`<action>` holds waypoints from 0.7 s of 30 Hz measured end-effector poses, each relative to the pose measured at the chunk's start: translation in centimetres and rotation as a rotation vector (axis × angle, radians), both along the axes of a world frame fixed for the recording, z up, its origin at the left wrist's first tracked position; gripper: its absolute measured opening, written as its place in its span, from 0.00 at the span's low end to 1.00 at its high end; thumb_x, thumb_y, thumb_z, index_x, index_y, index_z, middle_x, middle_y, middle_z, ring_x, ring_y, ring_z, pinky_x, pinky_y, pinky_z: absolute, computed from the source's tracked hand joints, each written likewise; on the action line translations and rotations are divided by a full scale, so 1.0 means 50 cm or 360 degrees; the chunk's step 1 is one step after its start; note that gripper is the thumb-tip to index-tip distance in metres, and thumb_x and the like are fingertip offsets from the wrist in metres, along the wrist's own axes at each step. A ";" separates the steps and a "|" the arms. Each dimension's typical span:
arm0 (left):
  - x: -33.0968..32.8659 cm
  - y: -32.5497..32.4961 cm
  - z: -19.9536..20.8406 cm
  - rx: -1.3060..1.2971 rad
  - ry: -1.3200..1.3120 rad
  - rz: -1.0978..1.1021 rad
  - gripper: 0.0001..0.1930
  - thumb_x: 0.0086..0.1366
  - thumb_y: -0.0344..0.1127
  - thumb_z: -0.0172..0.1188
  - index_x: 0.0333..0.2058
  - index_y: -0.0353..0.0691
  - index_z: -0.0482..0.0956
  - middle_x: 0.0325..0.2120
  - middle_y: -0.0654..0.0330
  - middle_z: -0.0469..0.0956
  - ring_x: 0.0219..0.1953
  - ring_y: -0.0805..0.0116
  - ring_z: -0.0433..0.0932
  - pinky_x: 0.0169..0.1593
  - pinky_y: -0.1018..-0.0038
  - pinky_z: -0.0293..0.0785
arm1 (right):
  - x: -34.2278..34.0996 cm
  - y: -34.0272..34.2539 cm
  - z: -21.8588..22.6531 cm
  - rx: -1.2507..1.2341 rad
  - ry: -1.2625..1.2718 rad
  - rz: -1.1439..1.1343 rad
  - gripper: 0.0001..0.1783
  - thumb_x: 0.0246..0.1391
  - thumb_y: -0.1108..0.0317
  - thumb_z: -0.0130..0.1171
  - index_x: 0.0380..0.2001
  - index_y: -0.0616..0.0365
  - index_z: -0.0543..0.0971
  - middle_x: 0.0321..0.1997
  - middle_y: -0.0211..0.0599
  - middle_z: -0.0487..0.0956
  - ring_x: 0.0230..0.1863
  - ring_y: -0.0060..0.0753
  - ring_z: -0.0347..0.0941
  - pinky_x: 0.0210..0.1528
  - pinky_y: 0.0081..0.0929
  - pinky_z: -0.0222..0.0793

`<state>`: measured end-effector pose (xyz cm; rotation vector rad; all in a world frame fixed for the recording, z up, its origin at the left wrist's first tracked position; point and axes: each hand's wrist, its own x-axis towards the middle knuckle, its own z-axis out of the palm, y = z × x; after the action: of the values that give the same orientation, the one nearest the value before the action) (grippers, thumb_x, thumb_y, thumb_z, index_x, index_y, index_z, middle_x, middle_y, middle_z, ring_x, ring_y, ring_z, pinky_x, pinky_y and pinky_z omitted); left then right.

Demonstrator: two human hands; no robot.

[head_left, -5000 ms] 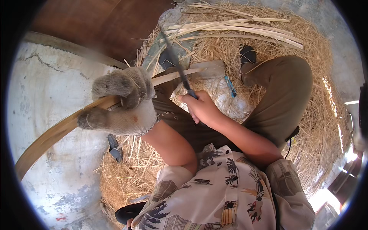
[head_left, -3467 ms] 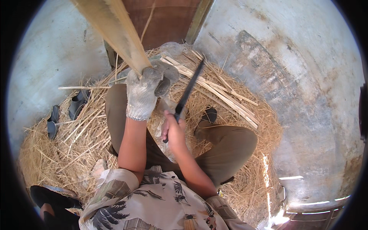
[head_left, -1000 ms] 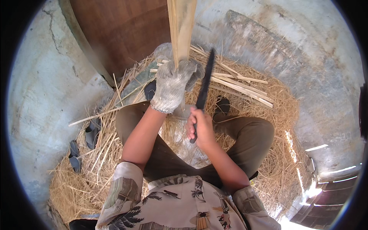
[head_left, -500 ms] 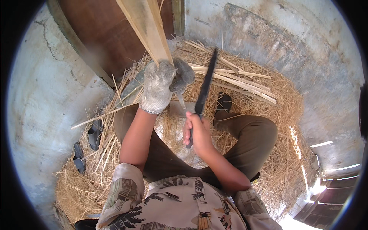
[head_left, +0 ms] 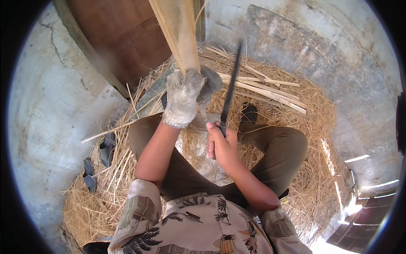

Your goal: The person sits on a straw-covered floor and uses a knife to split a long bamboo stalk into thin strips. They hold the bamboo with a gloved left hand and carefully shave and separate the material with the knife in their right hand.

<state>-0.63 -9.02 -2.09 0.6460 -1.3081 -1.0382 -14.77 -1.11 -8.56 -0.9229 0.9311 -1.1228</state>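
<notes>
My left hand (head_left: 183,95), in a pale knitted work glove, is closed round the lower end of a bundle of split bamboo strips (head_left: 177,34) that rises past the top of the view. A thin pale end (head_left: 203,112) pokes out under the glove toward my right hand. My bare right hand (head_left: 223,146) grips a long knife (head_left: 231,86) by its handle, the dark blade pointing up and slightly right, beside the strips and apart from them. Against the glove's right side is a grey rounded thing (head_left: 210,84) whose kind I cannot make out.
Several split strips (head_left: 270,94) lie on a bed of shavings (head_left: 313,110) beyond my right foot. A dark pair of sandals (head_left: 89,174) is at the left, by the wall (head_left: 42,127). A brown door (head_left: 118,38) stands ahead. My bent legs frame the work spot.
My left hand and the bamboo strips have shifted right and slightly down. The knife has turned a little more upright, and my right hand has moved slightly right.
</notes>
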 end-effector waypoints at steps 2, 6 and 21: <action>-0.011 -0.001 -0.004 -0.0016 -0.0047 0.0264 0.14 0.68 0.40 0.56 0.37 0.33 0.77 0.30 0.55 0.80 0.29 0.69 0.78 0.29 0.75 0.73 | 0.008 0.002 -0.044 0.0038 -0.0218 0.0009 0.19 0.61 0.61 0.54 0.18 0.55 0.67 0.10 0.30 0.65 0.06 0.24 0.58 0.10 0.24 0.55; -0.045 0.012 0.001 0.0002 0.0293 0.0549 0.08 0.68 0.34 0.55 0.38 0.35 0.76 0.33 0.57 0.80 0.34 0.69 0.80 0.35 0.73 0.77 | 0.006 -0.009 -0.052 0.0755 -0.0332 0.0546 0.18 0.59 0.62 0.54 0.17 0.51 0.63 0.09 0.29 0.63 0.06 0.24 0.57 0.10 0.26 0.56; -0.066 0.023 0.028 0.0033 0.0292 0.0485 0.07 0.67 0.32 0.60 0.40 0.37 0.76 0.34 0.65 0.78 0.37 0.76 0.77 0.40 0.76 0.74 | 0.025 -0.006 -0.081 0.1053 -0.0427 0.0451 0.17 0.58 0.61 0.55 0.19 0.48 0.62 0.10 0.28 0.62 0.08 0.26 0.56 0.14 0.31 0.56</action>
<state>-3.91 -7.86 -0.70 0.7225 -1.0043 -0.8405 -13.52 -1.39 -12.60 -0.3337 0.8375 -0.6079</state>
